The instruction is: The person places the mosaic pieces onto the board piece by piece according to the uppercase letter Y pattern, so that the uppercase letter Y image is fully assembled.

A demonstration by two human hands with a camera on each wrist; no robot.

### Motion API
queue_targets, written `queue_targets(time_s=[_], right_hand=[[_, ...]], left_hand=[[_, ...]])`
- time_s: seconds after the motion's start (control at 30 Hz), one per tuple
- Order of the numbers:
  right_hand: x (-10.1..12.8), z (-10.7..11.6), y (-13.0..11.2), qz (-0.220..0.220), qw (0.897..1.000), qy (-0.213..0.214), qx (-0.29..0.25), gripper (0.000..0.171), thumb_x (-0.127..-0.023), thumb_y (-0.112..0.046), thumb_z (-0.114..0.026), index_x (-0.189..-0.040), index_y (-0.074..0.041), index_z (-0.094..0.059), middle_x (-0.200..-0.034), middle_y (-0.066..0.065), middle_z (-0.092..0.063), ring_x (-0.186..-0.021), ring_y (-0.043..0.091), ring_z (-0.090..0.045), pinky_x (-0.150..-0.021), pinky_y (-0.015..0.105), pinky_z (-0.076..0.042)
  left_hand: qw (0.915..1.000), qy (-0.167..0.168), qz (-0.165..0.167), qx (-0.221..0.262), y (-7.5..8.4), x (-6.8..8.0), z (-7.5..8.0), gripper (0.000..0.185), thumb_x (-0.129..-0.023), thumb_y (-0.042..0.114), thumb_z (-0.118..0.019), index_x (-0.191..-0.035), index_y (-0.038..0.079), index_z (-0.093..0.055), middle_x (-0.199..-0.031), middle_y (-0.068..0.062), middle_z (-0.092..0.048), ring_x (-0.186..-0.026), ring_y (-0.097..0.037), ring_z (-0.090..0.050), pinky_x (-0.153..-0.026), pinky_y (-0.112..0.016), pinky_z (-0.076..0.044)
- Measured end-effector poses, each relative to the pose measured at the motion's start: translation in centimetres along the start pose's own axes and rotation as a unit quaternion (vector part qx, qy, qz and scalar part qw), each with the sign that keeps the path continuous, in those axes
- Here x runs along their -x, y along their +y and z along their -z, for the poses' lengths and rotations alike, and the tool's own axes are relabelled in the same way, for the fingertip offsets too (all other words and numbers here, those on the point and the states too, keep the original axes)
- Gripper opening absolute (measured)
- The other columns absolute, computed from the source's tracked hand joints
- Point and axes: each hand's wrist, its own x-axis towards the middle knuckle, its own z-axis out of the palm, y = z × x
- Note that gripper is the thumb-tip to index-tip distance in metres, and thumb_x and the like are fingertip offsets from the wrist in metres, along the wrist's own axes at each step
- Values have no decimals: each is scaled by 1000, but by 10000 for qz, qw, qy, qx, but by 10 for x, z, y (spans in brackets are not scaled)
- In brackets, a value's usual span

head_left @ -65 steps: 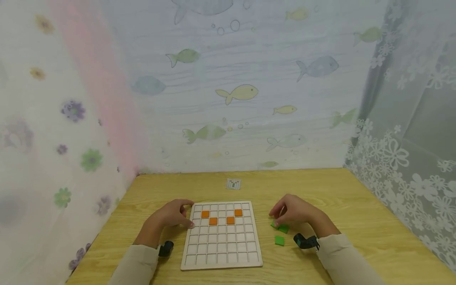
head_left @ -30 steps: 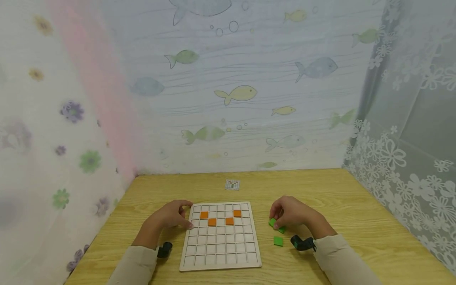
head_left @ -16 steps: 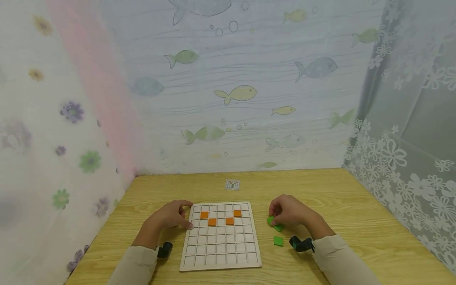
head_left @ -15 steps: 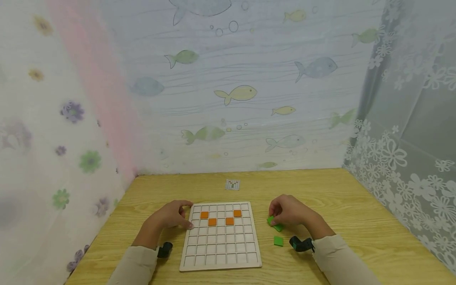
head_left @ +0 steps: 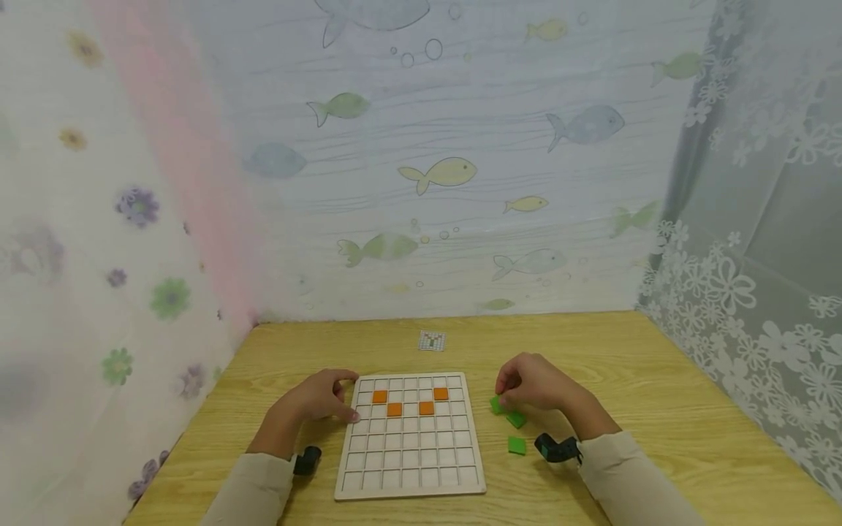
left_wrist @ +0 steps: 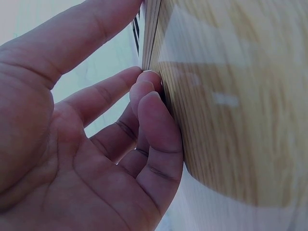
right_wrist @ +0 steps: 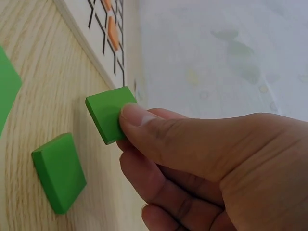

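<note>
On wooden table [head_left: 658, 409] (fish-print curtains [head_left: 434, 175] behind) sits grid board [head_left: 411, 453].

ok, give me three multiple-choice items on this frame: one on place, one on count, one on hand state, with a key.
1. Where do the loose green tiles lie relative to the grid board?
A. to its right on the table
B. inside its cells
C. behind it by the wall

2. How many orange tiles sit in the board?
A. two
B. four
C. six

3. What is the right hand doing?
A. lying flat and empty
B. pinching a green tile
C. pressing on the board

Key: 1 A, the head view shows the green pieces on bare wood right of the board. 2 B, four orange squares fill cells in its upper rows. 3 B, the right wrist view shows thumb and fingers closed on one green tile, held clear of the tile below it; the left hand rests at the board's left edge.
</note>
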Motion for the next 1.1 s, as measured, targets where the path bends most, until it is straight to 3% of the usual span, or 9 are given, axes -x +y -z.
queue_targets(time_s=[0.37, 0.7, 1.1], right_hand=[[-9, -2, -9, 124, 9999, 68, -53, 6, -89, -13, -83, -89, -14, -77, -85, -5, -73, -77, 13, -68, -70, 29, -56], [-15, -5, -22, 159, 9999, 56, 0, 9, -92, -13, -80, -100, -12, -80, -92, -7, -76, -83, 11, -70, -74, 29, -57], [-24, -13, -36, 268, 9996, 93, 38, 3, -92, -19, -80, -95, -18, -82, -88, -12, -76, -81, 10, -70, -74, 33, -57]], left_hand=[[9999, -25, 12, -161, -1, 0, 1, 86, -77, 24, -94, -151, 11, -53, -84, -6, -57, -67, -17, -46, -58, -31, -38], [9999, -20, 2, -109, 0, 0, 1, 86, -77, 22, -94, -151, 11, -53, -82, -6, -57, -66, -17, -46, -57, -32, -38], [9999, -27, -129, -110, 4, 3, 1, 86, -76, 19, -94, -151, 7, -53, -82, -6, -57, -67, -17, -46, -59, -32, -40]])
